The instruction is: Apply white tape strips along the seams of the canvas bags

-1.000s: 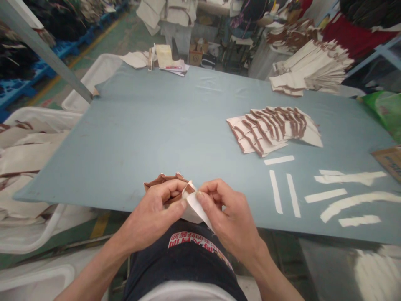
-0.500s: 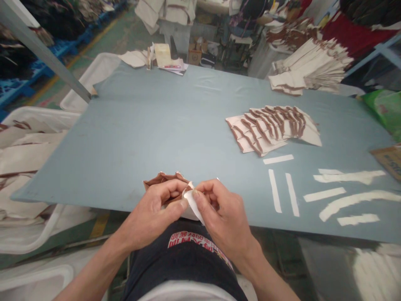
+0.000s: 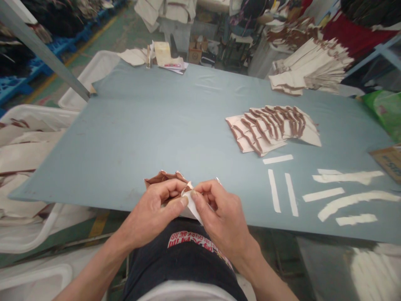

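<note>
The left hand (image 3: pixel 161 205) grips a brown-and-cream cloth (image 3: pixel 163 178) at the near edge of the table (image 3: pixel 131 138), thumb closed toward curled fingers. The right hand (image 3: pixel 224 209) pinches a white strip (image 3: pixel 194 210) between thumb and forefinger, fingertips together, against the cloth's end. Left of the table, a white tub (image 3: pixel 46 232) contains cream cloth pieces with brown edging. Beyond the table's far edge, a grey bin (image 3: pixel 262 62) bears brown and cream pieces.
</note>
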`<action>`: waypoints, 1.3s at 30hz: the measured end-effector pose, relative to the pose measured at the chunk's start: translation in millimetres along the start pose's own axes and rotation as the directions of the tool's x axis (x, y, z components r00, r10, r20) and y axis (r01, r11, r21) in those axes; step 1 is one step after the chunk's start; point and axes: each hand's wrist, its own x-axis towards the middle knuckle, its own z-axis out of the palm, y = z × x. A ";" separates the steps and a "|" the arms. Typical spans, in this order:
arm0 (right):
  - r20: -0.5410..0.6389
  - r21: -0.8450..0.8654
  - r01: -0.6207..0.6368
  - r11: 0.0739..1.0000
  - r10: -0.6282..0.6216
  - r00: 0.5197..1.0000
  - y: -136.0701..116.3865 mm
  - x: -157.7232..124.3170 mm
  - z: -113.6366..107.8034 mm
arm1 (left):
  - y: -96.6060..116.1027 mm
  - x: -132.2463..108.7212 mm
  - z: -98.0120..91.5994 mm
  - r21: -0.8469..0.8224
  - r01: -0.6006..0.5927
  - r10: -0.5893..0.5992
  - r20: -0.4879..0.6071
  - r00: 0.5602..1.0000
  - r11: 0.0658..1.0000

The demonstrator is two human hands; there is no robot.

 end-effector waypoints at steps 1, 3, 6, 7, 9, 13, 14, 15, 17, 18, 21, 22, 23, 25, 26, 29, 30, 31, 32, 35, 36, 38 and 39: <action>-0.002 -0.001 -0.005 1.000 0.005 1.000 0.1 -0.1 0.4 | 0.6 0.2 0.4 0.004 0.000 0.000 0.000 1.000 1.000; -0.012 0.000 -0.007 1.000 0.007 1.000 0.1 -0.3 1.3 | 1.4 1.0 1.0 0.014 0.004 -0.004 -0.002 1.000 1.000; -0.035 0.000 0.000 1.000 0.000 0.999 0.2 -0.2 2.7 | 1.5 2.4 1.3 0.030 0.014 -0.013 -0.018 1.000 0.999; -0.037 0.002 0.000 1.000 0.000 0.999 0.3 -0.1 3.0 | 1.1 2.8 1.3 0.036 0.018 -0.017 -0.022 1.000 0.999; -0.038 0.003 -0.003 1.000 0.003 0.999 0.7 0.4 3.3 | 0.0 3.1 1.3 0.047 0.019 -0.018 -0.023 1.000 0.999; -0.041 -0.025 0.011 1.000 -0.012 0.999 1.6 1.2 3.7 | -2.9 3.2 1.9 0.097 0.011 -0.006 -0.047 0.999 0.995; -0.049 -0.038 0.028 0.999 -0.029 0.998 1.9 1.3 3.9 | -3.3 3.3 2.3 0.115 0.010 -0.003 -0.062 0.998 0.993; -0.060 -0.055 0.050 0.997 -0.053 0.997 2.2 1.4 4.2 | -3.5 3.6 2.8 0.135 0.009 0.001 -0.076 0.997 0.991; -0.087 -0.112 0.099 0.989 -0.109 0.990 3.0 1.7 5.0 | -3.0 4.3 4.3 0.166 0.002 0.015 -0.101 0.995 0.986; -0.098 -0.151 0.122 0.981 -0.138 0.986 3.3 1.9 5.3 | -2.3 4.6 5.2 0.179 -0.003 0.023 -0.112 0.993 0.984; -0.122 -0.280 0.188 0.941 -0.229 0.966 4.0 2.9 5.4 | 1.1 4.6 8.0 0.214 -0.019 0.050 -0.143 0.988 0.977; -0.128 -0.317 0.211 0.925 -0.262 0.957 4.1 3.4 5.1 | 2.3 4.4 8.9 0.226 -0.024 0.060 -0.152 0.987 0.974; -0.132 -0.348 0.233 0.908 -0.293 0.947 4.0 3.9 4.7 | 3.4 4.3 9.8 0.238 -0.031 0.070 -0.161 0.985 0.971; -0.135 -0.386 0.264 0.884 -0.337 0.932 3.6 5.1 3.6 | 4.5 4.2 11.3 0.265 -0.047 0.098 -0.184 0.978 0.963; -0.131 -0.393 0.270 0.879 -0.344 0.930 3.4 5.8 3.1 | 4.5 4.3 11.8 0.277 -0.056 0.114 -0.198 0.974 0.959; -0.106 -0.377 0.264 0.888 -0.324 0.940 2.5 7.4 2.0 | 2.6 4.2 12.3 0.302 -0.084 0.158 -0.229 0.960 0.949; -0.095 -0.363 0.258 0.895 -0.311 0.946 2.3 7.6 2.0 | 1.7 3.8 12.1 0.308 -0.094 0.170 -0.231 0.958 0.947; -0.086 -0.347 0.254 0.903 -0.301 0.950 2.2 7.6 2.0 | 1.0 3.2 12.0 0.315 -0.102 0.180 -0.231 0.956 0.944; -0.080 -0.328 0.251 0.911 -0.292 0.953 2.0 7.5 1.9 | 0.6 2.5 12.0 0.322 -0.111 0.191 -0.229 0.954 0.940; -0.071 -0.242 0.195 0.951 -0.218 0.973 0.8 7.6 0.1 | 1.1 0.6 13.3 0.341 -0.141 0.228 -0.230 0.946 0.930; -0.063 -0.194 0.148 0.970 -0.163 0.985 0.4 8.3 -1.3 | 1.8 0.1 14.2 0.345 -0.150 0.239 -0.232 0.943 0.927; -0.004 -0.062 0.009 0.998 -0.009 1.000 0.0 11.3 -4.9 | 3.7 -0.5 16.2 0.348 -0.156 0.249 -0.241 0.938 0.925; 0.056 0.021 -0.073 0.997 0.071 0.996 0.4 13.6 -6.7 | 4.8 -0.6 17.2 0.347 -0.156 0.251 -0.247 0.936 0.925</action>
